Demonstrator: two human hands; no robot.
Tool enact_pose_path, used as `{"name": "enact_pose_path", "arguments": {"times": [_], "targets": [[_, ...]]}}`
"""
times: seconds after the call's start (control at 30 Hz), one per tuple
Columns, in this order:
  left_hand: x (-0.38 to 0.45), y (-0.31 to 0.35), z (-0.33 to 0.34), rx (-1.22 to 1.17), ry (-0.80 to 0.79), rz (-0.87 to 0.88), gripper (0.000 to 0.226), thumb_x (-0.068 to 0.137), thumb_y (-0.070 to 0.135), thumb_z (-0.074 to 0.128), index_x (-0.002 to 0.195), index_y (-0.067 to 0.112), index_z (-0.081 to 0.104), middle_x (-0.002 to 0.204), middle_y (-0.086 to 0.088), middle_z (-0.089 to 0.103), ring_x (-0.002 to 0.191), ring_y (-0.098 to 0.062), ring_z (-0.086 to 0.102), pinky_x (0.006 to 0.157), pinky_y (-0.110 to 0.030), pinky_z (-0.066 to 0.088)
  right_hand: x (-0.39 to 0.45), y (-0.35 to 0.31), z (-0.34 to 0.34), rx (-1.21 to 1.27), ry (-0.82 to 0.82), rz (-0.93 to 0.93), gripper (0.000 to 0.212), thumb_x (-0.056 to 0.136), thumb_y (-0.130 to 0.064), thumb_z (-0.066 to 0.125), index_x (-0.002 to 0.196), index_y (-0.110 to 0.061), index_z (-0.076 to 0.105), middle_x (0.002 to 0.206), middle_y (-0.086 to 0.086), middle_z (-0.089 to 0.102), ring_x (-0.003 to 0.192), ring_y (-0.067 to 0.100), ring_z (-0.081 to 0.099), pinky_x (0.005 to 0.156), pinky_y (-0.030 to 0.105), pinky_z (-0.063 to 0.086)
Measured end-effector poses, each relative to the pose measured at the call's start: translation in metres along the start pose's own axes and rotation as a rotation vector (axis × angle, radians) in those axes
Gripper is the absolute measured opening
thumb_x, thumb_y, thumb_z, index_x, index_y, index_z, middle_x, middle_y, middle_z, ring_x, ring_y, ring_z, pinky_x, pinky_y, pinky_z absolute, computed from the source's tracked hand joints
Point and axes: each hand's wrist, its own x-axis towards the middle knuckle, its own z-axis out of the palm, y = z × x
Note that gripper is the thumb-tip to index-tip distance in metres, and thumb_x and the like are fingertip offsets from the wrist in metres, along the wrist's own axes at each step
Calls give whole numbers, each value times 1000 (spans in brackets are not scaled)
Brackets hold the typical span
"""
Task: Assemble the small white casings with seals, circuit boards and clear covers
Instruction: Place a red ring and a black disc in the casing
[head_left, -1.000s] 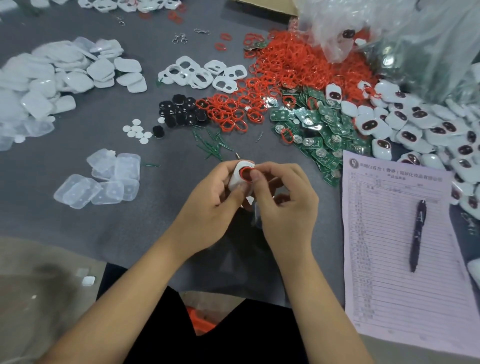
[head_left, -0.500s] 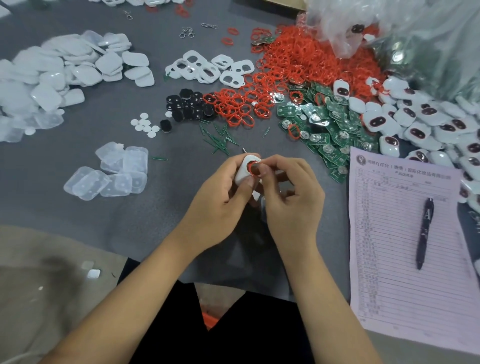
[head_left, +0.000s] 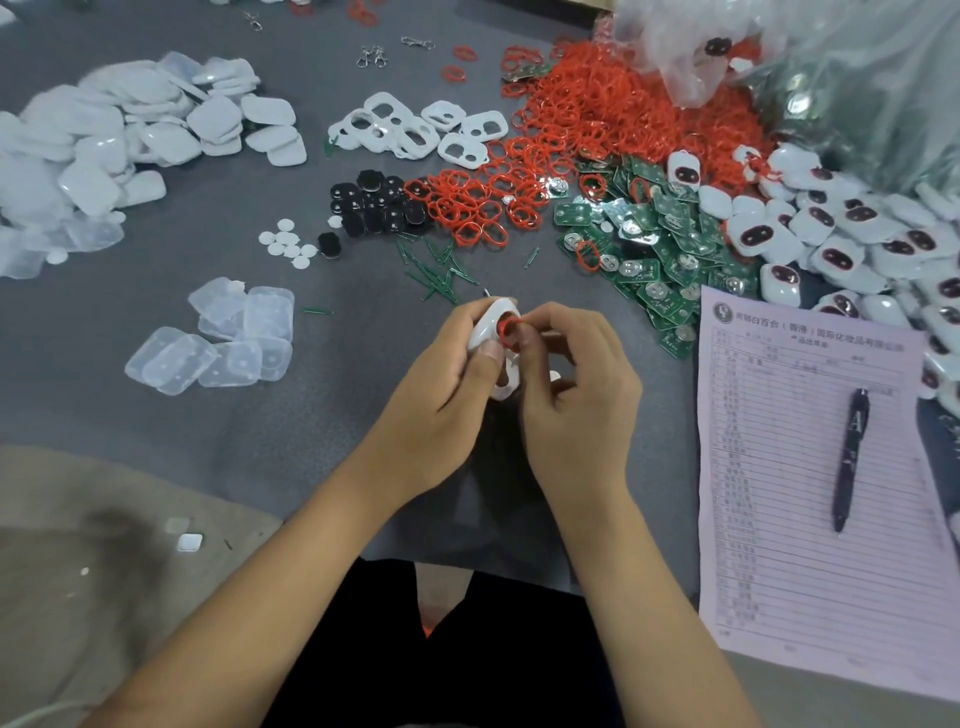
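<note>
My left hand (head_left: 441, 395) grips a small white casing (head_left: 491, 325) over the middle of the grey table, thumb pressed on its face. My right hand (head_left: 576, 395) pinches a red seal ring (head_left: 508, 329) against the casing's opening. Loose red seals (head_left: 597, 124) are heaped at the back, green circuit boards (head_left: 660, 244) lie to their right, and clear covers (head_left: 228, 338) sit at the left. White casing fronts with cut-outs (head_left: 415, 130) lie behind the black pads (head_left: 374, 205). Casings with dark inserts (head_left: 831, 228) pile up at the right.
A printed paper sheet (head_left: 810, 571) with a dark pen (head_left: 849, 462) on it lies at the right. A heap of white shells (head_left: 104, 140) fills the far left. Small white discs (head_left: 288, 244), green pins (head_left: 436, 270), metal clasps (head_left: 371, 54) and a plastic bag (head_left: 810, 67) are scattered beyond.
Both hands stay together on the casing; the right fingers have worked the red seal further round its opening, and the casing has tilted more on edge.
</note>
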Motion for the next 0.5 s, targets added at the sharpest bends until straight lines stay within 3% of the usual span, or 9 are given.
{"name": "enact_pose_path", "arguments": {"times": [0.13, 0.3, 0.4, 0.5], "targets": [[2, 2, -1, 48, 55, 14, 28, 110, 27, 48, 134, 20, 61, 109, 9, 72, 94, -6, 70, 79, -10, 50, -2, 1, 1, -29, -7, -3, 7, 95, -9, 68, 101, -9, 71, 96, -2, 63, 84, 9, 62, 67, 26, 52], [5, 3, -4, -116, 101, -65, 27, 111, 21, 48, 130, 17, 67, 111, 0, 76, 100, -13, 73, 84, -27, 60, -4, -3, -1, -21, -63, -46, 21, 96, -6, 65, 113, -12, 75, 102, -2, 65, 85, 6, 63, 69, 16, 49], [6, 2, -5, -246, 110, -117, 28, 111, 18, 48, 130, 18, 68, 116, -3, 76, 105, -17, 73, 88, -32, 60, -6, -6, -1, -31, -68, -66, 26, 93, -7, 72, 117, -13, 76, 108, 1, 65, 88, 7, 64, 71, 26, 55], [6, 2, -5, -296, 66, -122, 27, 109, 19, 50, 130, 19, 68, 119, -5, 76, 103, -17, 72, 85, -31, 60, -7, -5, -3, -17, -36, -59, 18, 91, -6, 76, 108, -11, 79, 107, 5, 66, 86, 13, 67, 65, 36, 56]]}}
